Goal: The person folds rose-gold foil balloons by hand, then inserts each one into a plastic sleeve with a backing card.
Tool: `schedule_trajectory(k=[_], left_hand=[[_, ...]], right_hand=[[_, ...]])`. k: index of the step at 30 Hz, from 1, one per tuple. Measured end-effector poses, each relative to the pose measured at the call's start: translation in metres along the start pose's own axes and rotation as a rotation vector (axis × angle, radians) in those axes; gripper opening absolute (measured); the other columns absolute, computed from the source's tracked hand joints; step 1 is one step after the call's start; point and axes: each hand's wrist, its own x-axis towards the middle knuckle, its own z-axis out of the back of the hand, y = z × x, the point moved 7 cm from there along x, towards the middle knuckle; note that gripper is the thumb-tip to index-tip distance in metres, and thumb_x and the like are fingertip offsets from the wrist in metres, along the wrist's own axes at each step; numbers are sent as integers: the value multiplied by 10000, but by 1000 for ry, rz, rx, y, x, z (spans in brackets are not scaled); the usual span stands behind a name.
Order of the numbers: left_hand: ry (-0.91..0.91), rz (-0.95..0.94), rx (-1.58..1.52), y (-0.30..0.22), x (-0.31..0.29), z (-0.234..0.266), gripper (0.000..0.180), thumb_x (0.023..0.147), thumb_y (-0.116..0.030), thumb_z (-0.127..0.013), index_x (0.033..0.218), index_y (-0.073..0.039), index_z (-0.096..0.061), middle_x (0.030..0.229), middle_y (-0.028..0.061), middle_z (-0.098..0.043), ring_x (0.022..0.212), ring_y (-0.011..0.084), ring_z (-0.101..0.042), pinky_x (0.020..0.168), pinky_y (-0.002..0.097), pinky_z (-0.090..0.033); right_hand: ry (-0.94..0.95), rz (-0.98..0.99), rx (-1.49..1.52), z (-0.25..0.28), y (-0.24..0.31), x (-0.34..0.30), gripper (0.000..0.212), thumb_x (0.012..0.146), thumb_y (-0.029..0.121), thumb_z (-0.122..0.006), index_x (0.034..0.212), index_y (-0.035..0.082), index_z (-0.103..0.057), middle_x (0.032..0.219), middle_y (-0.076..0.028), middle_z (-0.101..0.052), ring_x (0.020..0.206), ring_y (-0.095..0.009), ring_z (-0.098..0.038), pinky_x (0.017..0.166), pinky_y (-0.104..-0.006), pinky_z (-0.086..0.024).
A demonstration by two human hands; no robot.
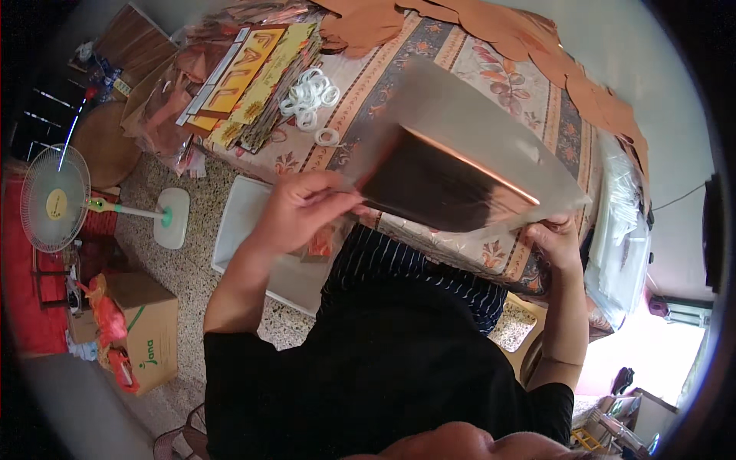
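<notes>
A clear plastic bag [460,96] is stretched between my two hands above the near part of the table. Within its outline shows a flat dark brown panel [433,180] with a shiny copper-coloured upper edge; what it is made of I cannot tell. My left hand [303,211] pinches the left side of the bag between thumb and fingers. At the lower right corner, my right hand [558,239] grips the bag, its fingers partly hidden behind the film. The bag's far end is blurred.
The table wears a floral cloth [502,80]. On it lie stacked yellow-and-brown cards [253,84], white rings [308,100] and brown cutouts [498,31]. Clear plastic sleeves [617,230] are at right. Leftward stand a white tub [244,207], a fan [55,198] and a cardboard box [153,337].
</notes>
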Motion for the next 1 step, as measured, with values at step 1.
schedule_trajectory(k=[1], left_hand=[[-41,11,15,0,-10,16,120,920,-60,-654,1015,8,-677,913,80,-718,896,137,-690,777,222,-545]], right_hand=[[11,-7,7,-2,-2,2,194,812,81,-753,983,-5,-724,990,-66,-716,909,-143,-645,830,-285,-497]])
